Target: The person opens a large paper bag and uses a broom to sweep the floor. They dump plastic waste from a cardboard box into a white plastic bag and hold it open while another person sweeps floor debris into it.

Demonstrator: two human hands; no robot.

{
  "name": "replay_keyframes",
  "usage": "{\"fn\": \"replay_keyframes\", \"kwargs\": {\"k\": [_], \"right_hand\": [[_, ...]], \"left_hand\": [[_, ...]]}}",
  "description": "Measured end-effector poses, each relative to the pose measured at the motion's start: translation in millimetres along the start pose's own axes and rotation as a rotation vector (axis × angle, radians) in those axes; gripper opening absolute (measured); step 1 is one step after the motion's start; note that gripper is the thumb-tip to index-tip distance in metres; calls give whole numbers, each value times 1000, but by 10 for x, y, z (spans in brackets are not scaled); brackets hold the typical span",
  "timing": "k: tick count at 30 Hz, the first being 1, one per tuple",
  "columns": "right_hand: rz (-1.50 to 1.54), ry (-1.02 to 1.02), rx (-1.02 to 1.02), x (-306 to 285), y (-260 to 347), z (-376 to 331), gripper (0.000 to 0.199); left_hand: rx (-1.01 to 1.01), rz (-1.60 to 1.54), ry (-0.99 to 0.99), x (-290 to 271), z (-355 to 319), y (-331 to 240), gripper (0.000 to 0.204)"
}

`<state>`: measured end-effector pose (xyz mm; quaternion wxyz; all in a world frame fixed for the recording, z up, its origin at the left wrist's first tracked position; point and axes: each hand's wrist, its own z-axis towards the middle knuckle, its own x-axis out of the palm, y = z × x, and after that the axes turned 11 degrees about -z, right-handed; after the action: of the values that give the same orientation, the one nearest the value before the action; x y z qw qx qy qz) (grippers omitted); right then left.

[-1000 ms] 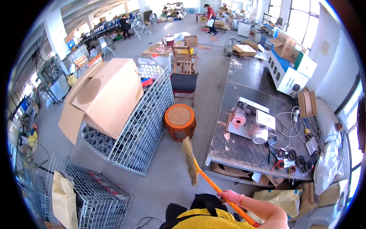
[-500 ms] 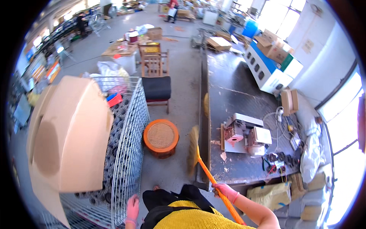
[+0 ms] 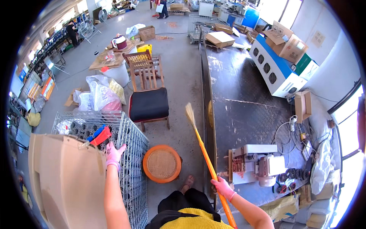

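My right hand (image 3: 223, 188), in a pink glove, grips the orange handle of a broom (image 3: 205, 156). Its straw head points up and away beside the long dark metal table (image 3: 244, 103). My left hand (image 3: 113, 154), also in a pink glove, rests with spread fingers on the top rim of a wire mesh cage (image 3: 131, 152). The cage holds several dark round parts and red and blue tools (image 3: 98, 135). A large flat cardboard piece (image 3: 66, 179) lies over the cage's near side.
A round orange stool (image 3: 162, 164) stands on the floor before my foot. Beyond it is a wooden chair with a black seat (image 3: 148, 103). A small machine (image 3: 255, 164) and cables sit on the table. Plastic bags (image 3: 100, 93) and boxes lie further off.
The view has swung forward and to the left. My left hand has risen from low beside me onto the cage rim. The broom stays in my right hand, its head now reaching further up.
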<state>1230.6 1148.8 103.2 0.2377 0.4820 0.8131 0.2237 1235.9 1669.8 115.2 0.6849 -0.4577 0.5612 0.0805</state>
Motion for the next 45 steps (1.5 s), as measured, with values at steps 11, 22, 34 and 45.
{"fn": "replay_keyframes", "kwargs": {"k": [11,22,34,45], "right_hand": [[75,57,-88,-412,1239,879,22],[38,28,-109,-484,2212,1607,27],[-287,-285,-164,-663,3987,3874,57],[-220,-576,-20,-314,4630,5801,60]], "left_hand": [[-6,-81,40,346,136,-73,36],[-196,-5,103,284,207,-164,35],[-532,440,566,85,1240,-458,41],[-104,598,996,738,4389,-1686,35]]}}
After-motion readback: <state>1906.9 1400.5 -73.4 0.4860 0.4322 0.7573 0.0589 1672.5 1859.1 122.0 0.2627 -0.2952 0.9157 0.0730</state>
